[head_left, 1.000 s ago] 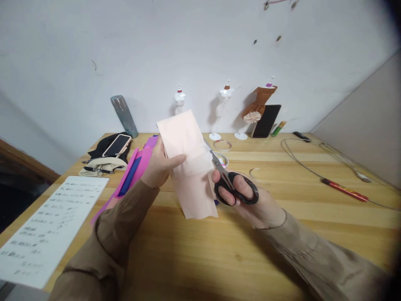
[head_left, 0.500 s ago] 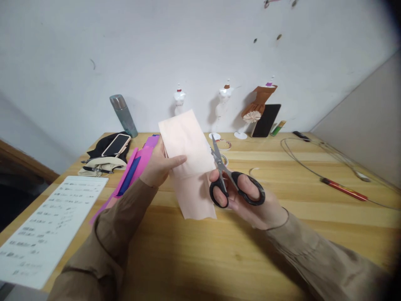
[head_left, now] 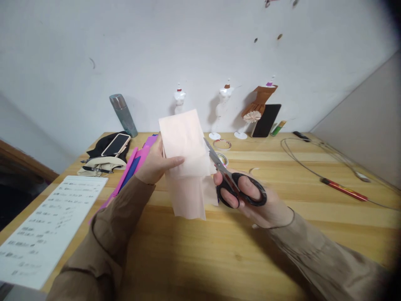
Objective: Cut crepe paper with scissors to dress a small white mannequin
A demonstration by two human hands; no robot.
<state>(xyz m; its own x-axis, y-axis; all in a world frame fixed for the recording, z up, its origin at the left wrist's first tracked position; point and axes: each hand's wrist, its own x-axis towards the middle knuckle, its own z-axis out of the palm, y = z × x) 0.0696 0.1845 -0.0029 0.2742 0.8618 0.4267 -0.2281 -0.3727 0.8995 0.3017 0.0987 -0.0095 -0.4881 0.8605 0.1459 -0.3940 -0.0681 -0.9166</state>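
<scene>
My left hand (head_left: pixel 158 161) grips a folded sheet of thin pale pink paper (head_left: pixel 183 138) by its left edge, thumb across the front and the other fingers mostly hidden behind. The lower layer of the paper hangs down over the table, and a narrow flap dangles at the right side. In my right hand (head_left: pixel 257 205) is a pair of scissors (head_left: pixel 219 164) with black handles, fingers through both loops. Their blades are nearly together and point up and left along the paper's uneven right edge. Both hands are above the wooden table.
Behind stand small white mannequins (head_left: pixel 224 98), one in a brown dress (head_left: pixel 261 98). A bottle (head_left: pixel 123 115), phone (head_left: pixel 116 144), pink and purple strips (head_left: pixel 144 156) and a written sheet (head_left: pixel 56 225) are left. Tape rolls (head_left: pixel 222 144), a cable (head_left: pixel 297 161) and a red stick (head_left: pixel 344 189) lie right.
The scissors have closed further and shifted slightly right and down. The paper has turned a little more upright, and its right flap now hangs away from the main sheet.
</scene>
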